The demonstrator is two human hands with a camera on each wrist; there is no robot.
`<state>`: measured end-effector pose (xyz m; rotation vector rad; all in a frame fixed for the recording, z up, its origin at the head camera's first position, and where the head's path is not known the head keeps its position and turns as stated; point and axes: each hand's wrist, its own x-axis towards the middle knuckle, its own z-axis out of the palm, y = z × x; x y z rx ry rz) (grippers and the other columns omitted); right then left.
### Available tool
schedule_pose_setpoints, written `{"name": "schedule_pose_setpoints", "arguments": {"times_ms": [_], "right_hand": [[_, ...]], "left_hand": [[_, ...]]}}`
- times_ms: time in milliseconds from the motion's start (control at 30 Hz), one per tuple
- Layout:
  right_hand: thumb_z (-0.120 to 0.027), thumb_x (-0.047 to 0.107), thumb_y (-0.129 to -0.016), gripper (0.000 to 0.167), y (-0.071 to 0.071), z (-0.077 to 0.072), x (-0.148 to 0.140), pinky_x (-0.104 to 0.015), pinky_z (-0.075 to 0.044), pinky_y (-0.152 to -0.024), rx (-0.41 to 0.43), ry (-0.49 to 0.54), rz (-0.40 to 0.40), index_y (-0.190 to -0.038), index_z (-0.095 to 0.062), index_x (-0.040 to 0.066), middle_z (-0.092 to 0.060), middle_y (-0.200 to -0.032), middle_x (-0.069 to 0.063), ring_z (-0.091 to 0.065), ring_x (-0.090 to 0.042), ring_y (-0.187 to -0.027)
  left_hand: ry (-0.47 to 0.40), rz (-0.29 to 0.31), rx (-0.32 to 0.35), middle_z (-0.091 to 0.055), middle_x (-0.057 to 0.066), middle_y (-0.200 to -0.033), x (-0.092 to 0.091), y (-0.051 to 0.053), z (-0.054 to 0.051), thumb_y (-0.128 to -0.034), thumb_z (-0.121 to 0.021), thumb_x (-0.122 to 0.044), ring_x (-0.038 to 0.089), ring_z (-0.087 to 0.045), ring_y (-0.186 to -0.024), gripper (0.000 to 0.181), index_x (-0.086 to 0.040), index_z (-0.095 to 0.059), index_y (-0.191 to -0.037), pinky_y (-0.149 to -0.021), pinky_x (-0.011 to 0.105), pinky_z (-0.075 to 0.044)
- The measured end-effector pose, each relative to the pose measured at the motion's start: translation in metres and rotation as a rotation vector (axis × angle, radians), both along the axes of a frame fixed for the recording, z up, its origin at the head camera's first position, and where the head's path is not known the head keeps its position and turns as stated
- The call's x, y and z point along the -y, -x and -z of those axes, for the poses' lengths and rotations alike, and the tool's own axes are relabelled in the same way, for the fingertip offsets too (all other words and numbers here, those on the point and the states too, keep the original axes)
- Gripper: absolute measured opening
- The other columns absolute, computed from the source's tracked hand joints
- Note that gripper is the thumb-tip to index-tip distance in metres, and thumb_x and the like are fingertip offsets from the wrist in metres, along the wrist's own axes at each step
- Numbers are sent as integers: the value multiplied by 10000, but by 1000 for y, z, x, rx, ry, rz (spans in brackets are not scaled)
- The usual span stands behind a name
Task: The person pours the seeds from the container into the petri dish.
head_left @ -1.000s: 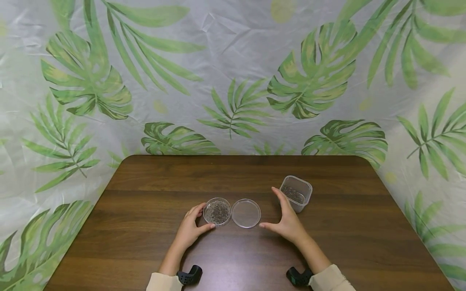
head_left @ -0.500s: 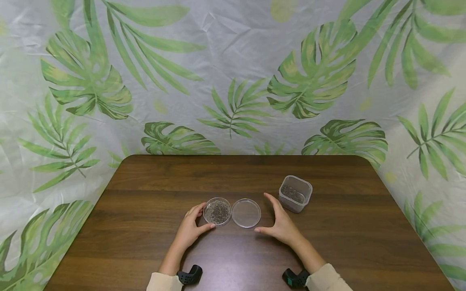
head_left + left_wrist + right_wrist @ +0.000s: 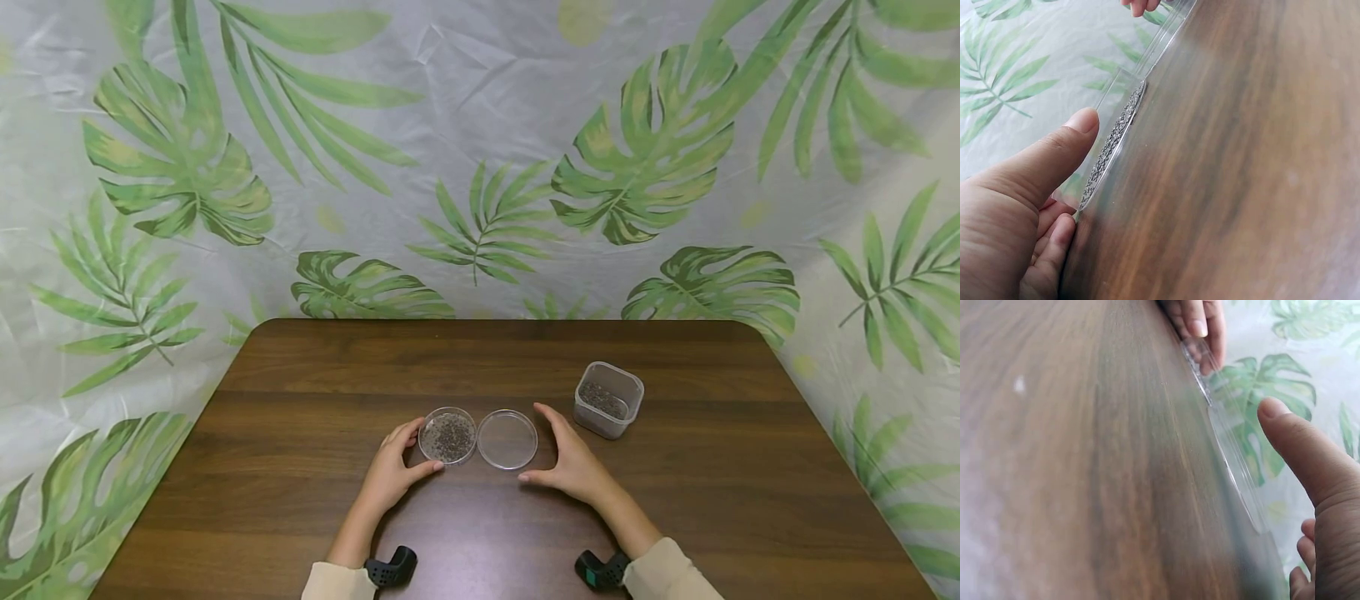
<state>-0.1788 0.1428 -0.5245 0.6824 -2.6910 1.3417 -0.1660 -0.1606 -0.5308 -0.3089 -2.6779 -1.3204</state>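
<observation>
A round clear petri dish (image 3: 432, 424) with small dark grey granules spread in it lies on the table. My left hand (image 3: 388, 477) holds it from the left, thumb at the near rim and fingers at the far left side. Beside it, rims close together, is a second shallow clear dish (image 3: 507, 442) that looks bare inside. My right hand (image 3: 579, 468) stands just right of that second dish, thumb and fingers spread around its side. In the right wrist view, a gap shows between the right thumb (image 3: 1294, 434) and the clear rim.
A square translucent plastic tub (image 3: 604, 427) with more dark granules stands behind the right hand. The brown wooden table (image 3: 247, 492) has its far edge against a leaf-patterned cloth (image 3: 480, 108). Each wrist wears a black device (image 3: 392, 568).
My right hand has moved left, away from the tub and closer to the bare dish. The left hand and both dishes have stayed in place.
</observation>
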Motion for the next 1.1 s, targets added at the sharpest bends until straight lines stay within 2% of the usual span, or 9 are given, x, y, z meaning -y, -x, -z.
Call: {"name": "schedule_pose_setpoints", "arguments": {"times_ms": [300, 600, 800, 1100], "right_hand": [[-813, 459, -573, 1064, 6, 4, 4, -465, -276, -999, 49, -35, 3, -1404, -260, 93, -310, -1404, -70, -275, -232, -1278], [-804, 480, -573, 1049, 15, 5, 8, -424, -281, -1003, 30, -112, -44, -1378, -297, 38, -377, -1357, -77, -315, -226, -1253], [-796, 495, -574, 1022, 19, 5, 10, -448, -219, -1031, 33, -180, -53, -1368, -318, 65, -394, -1353, -78, -285, -304, -1269], [-783, 522, -574, 1012, 21, 6, 12, -464, -176, -1042, 18, -198, -51, -1362, -328, 79, -401, -1350, -80, -252, -360, -1275]], "left_hand": [[-1, 3, -4, -502, 103, -1225, 0, 0, 0, -654, -796, -310, 248, -522, -1019, 744, -60, -482, -1280, -884, 395, -414], [6, 1, -6, -502, 100, -1227, 0, 2, 2, -654, -794, -318, 245, -522, -1022, 748, -57, -481, -1281, -886, 388, -414], [3, 1, -8, -501, 101, -1229, 0, 2, 2, -654, -794, -316, 245, -521, -1024, 748, -55, -480, -1281, -888, 386, -413], [1, -1, -10, -499, 100, -1230, -1, 1, 1, -654, -791, -327, 243, -520, -1022, 749, -57, -482, -1281, -884, 389, -415]]}}
